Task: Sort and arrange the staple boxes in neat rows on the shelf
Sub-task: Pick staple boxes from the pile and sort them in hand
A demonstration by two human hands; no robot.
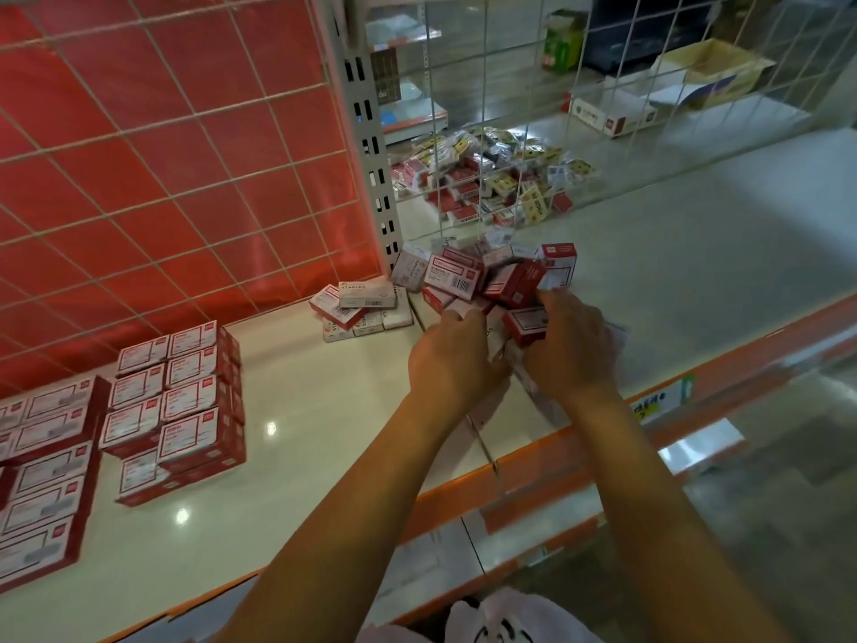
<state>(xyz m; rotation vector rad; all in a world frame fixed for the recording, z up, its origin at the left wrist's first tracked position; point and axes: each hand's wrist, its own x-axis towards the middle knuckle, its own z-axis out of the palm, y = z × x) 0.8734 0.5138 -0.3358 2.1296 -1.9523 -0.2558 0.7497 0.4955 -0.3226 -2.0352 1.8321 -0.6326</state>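
A jumbled heap of small red-and-white staple boxes (482, 276) lies on the white shelf (297, 410) near the wire grid. My left hand (452, 359) and my right hand (572, 350) both reach into the near side of the heap, fingers curled around boxes; the right hand grips a red box (526, 324). A small stack of "Staples" boxes (364, 306) stands left of the heap. Larger red-and-white boxes (181, 396) sit in neat rows at the left of the shelf.
A wire grid backs the shelf, with a red panel (162, 155) behind its left part. Beyond the grid lies another pile of small packets (491, 178) and an open cardboard box (714, 71). The shelf's orange front edge (579, 438) runs below my hands.
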